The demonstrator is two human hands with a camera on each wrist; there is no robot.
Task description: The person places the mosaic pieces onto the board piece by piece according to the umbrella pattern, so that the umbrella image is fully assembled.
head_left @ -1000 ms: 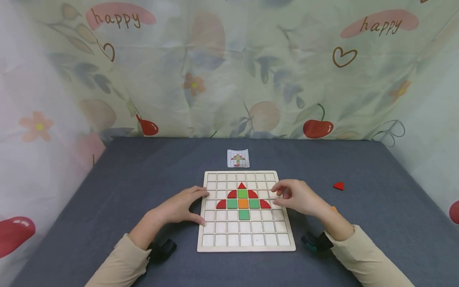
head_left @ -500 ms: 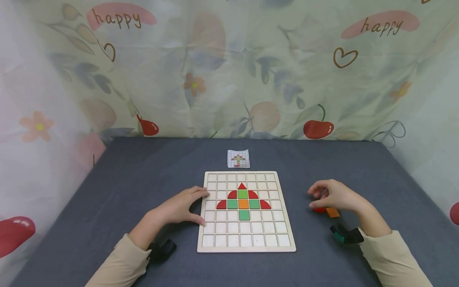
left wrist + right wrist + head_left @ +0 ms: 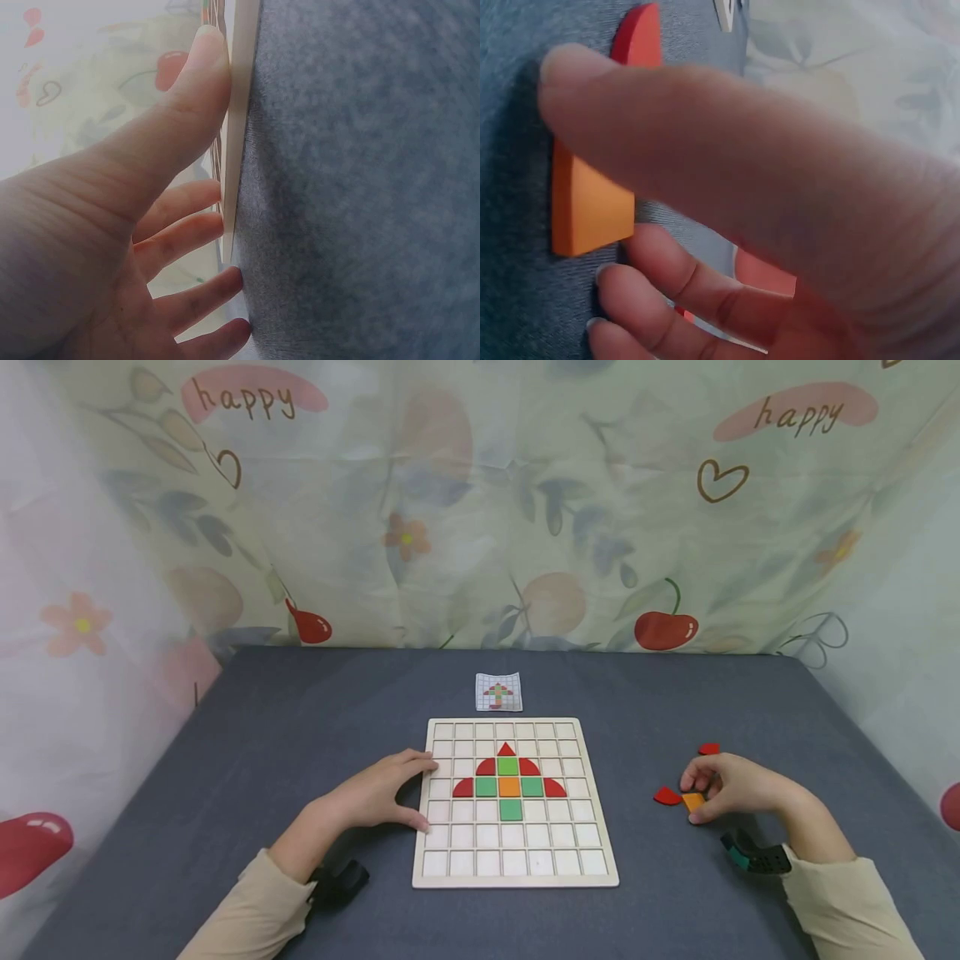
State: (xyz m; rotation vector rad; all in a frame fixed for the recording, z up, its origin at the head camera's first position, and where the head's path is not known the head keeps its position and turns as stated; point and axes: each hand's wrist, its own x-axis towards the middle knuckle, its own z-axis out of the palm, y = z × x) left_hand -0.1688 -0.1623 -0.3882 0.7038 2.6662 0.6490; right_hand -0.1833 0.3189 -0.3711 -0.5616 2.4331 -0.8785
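Note:
The white grid board (image 3: 513, 862) lies flat in the head view, with red, green and orange pieces set in an arrow-like pattern. At its left edge rests my left hand (image 3: 380, 791), fingers extended and spread; the left wrist view shows the thumb against the board's rim (image 3: 241, 90). Right of the board, my right hand (image 3: 742, 787) pinches an orange square tile (image 3: 693, 803) that lies on the table. In the right wrist view the thumb covers part of this orange tile (image 3: 592, 206). A red quarter-circle tile (image 3: 667, 797) lies just left of it.
Another red tile (image 3: 708, 748) lies behind my right hand, partly covered by it. Behind the board is a small printed card (image 3: 498, 693) with a similar arrow pattern. A dark cloth covers the table (image 3: 337, 702); a patterned curtain (image 3: 465, 585) hangs at its far edge.
My right hand has moved from the board's right edge out to the orange tile on the right, where its fingers now pinch it. My left hand stays at the board's left edge.

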